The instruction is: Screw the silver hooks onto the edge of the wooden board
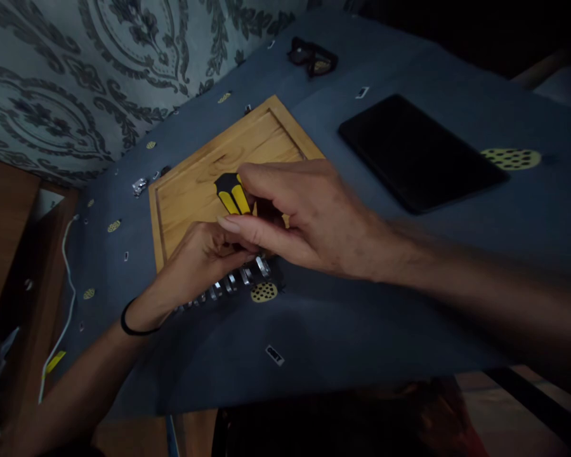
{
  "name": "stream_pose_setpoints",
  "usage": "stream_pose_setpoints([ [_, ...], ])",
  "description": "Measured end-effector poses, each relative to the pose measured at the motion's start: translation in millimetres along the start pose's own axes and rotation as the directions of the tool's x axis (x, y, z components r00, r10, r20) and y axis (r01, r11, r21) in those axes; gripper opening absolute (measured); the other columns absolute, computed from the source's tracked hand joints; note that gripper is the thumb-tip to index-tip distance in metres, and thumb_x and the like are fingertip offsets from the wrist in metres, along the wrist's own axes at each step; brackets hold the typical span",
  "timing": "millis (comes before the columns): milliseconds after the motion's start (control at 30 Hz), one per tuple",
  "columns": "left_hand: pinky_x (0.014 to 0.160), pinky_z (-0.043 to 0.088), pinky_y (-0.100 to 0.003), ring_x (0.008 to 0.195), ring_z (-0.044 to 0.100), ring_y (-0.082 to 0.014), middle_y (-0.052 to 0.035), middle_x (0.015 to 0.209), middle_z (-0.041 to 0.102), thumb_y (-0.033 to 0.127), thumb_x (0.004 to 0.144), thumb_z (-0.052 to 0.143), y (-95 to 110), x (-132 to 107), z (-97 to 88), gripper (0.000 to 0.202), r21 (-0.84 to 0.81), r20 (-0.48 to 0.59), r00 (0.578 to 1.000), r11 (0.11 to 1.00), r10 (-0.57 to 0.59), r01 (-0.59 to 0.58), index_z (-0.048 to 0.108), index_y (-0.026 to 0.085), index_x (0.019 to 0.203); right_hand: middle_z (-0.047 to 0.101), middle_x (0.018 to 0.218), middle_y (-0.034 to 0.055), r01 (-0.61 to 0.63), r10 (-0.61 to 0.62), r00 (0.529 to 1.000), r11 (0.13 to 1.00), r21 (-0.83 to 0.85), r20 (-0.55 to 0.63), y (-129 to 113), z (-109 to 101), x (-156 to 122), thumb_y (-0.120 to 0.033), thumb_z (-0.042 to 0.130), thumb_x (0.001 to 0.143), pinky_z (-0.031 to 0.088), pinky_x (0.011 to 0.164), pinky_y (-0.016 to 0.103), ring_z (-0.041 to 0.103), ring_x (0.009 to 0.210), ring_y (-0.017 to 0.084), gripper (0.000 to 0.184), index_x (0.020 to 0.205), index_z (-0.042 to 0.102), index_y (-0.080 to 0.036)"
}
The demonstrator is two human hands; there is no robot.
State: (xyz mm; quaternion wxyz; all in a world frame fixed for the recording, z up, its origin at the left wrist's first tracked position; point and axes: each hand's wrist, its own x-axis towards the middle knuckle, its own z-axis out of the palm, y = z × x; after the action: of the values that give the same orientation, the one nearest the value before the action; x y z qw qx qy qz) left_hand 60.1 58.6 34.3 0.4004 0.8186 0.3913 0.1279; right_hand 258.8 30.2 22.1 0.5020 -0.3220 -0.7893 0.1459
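Head view shows the right hand [304, 216] closed around a yellow-and-black faceted tool handle [233, 193], which stands over the near part of a light-brown wooden board with a grooved rim [247, 136]. Below it, the left hand [197, 263] has thumb and fingers drawn together; what they pinch is hidden. Just beside that hand runs a row of shiny curved metal pieces [231, 284]. The step in hand looks like applying the tool to something between the fingers; the next move would call for a steady left hand and a controlled turn of the handle. On the cloth-covered table [337, 330], a small printed label [275, 355] bears lettering too blurred to read surely; no brand is legible.
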Motion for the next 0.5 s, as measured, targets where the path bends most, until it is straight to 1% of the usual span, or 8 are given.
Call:
stream_pose_setpoints([
  [100, 0.075, 0.061, -0.031, 0.083, 0.074, -0.0195, 0.0011, 0.079, 0.076, 0.032, 0.087, 0.073, 0.2, 0.0, 3.1, 0.009, -0.039, -0.018, 1.0, 0.999, 0.012, -0.013, 0.073, 0.023, 0.085, 0.053, 0.077, -0.0033, -0.03, 0.031, 0.999, 0.999, -0.027, 0.033, -0.9, -0.6, 0.3, -0.032, 0.048, 0.105, 0.042, 0.07, 0.026, 0.051, 0.072, 0.01, 0.032, 0.076, 0.041, -0.022],
  [167, 0.075, 0.061, -0.03, 0.08, 0.073, -0.0185, 0.0015, 0.077, 0.075, 0.028, 0.086, 0.072, 0.0, -0.2, 4.0, 0.009, -0.04, -0.01, 1.0, 0.999, 0.016, -0.016, 0.07, 0.022, 0.079, 0.051, 0.076, -0.0033, -0.028, 0.03, 0.999, 0.999, -0.042, 0.038, -0.9, -0.4, 0.4, -0.033, 0.047, 0.105, 0.041, 0.068, 0.027, 0.051, 0.071, 0.01, 0.032, 0.076, 0.042, -0.022],
  [233, 0.074, 0.06, -0.03, 0.079, 0.073, -0.0188, 0.0013, 0.077, 0.075, 0.025, 0.085, 0.072, -0.4, -0.6, 3.6, 0.007, -0.011, 0.001, 1.0, 1.0, 0.016, -0.016, 0.07, 0.022, 0.078, 0.048, 0.074, -0.0038, -0.009, 0.01, 1.0, 0.999, -0.044, 0.013, -0.4, 0.2, 0.7, -0.035, 0.046, 0.106, 0.041, 0.068, 0.027, 0.048, 0.069, 0.01, 0.033, 0.076, 0.042, -0.021],
  [333, 0.075, 0.059, -0.032, 0.083, 0.073, -0.0208, 0.0001, 0.08, 0.076, 0.026, 0.085, 0.071, -1.5, -1.4, 2.3, 0.006, 0.009, 0.007, 1.0, 1.0, 0.012, -0.012, 0.071, 0.023, 0.08, 0.046, 0.073, -0.004, -0.001, 0.001, 1.0, 0.999, -0.042, 0.004, 0.5, 0.8, 1.0, -0.036, 0.046, 0.106, 0.041, 0.069, 0.027, 0.045, 0.068, 0.01, 0.034, 0.076, 0.041, -0.022],
  [400, 0.075, 0.059, -0.032, 0.085, 0.073, -0.0214, -0.0003, 0.081, 0.076, 0.028, 0.085, 0.071, -2.5, -1.7, 2.0, 0.006, -0.007, 0.007, 1.0, 1.0, 0.007, -0.007, 0.072, 0.023, 0.082, 0.048, 0.075, -0.0036, -0.01, 0.011, 1.0, 0.999, -0.052, 0.015, 0.8, 0.8, 1.0, -0.035, 0.047, 0.105, 0.042, 0.069, 0.027, 0.045, 0.069, 0.01, 0.033, 0.076, 0.04, -0.022],
  [500, 0.075, 0.058, -0.031, 0.082, 0.073, -0.0201, -0.0002, 0.08, 0.076, 0.028, 0.085, 0.071, -3.7, -2.1, 1.7, 0.006, -0.022, 0.005, 1.0, 1.0, 0.0, 0.0, 0.072, 0.022, 0.083, 0.051, 0.077, -0.0034, -0.01, 0.011, 1.0, 0.997, -0.079, 0.009, 0.6, 0.7, 0.4, -0.034, 0.048, 0.105, 0.043, 0.07, 0.026, 0.047, 0.07, 0.01, 0.031, 0.078, 0.042, -0.021],
])
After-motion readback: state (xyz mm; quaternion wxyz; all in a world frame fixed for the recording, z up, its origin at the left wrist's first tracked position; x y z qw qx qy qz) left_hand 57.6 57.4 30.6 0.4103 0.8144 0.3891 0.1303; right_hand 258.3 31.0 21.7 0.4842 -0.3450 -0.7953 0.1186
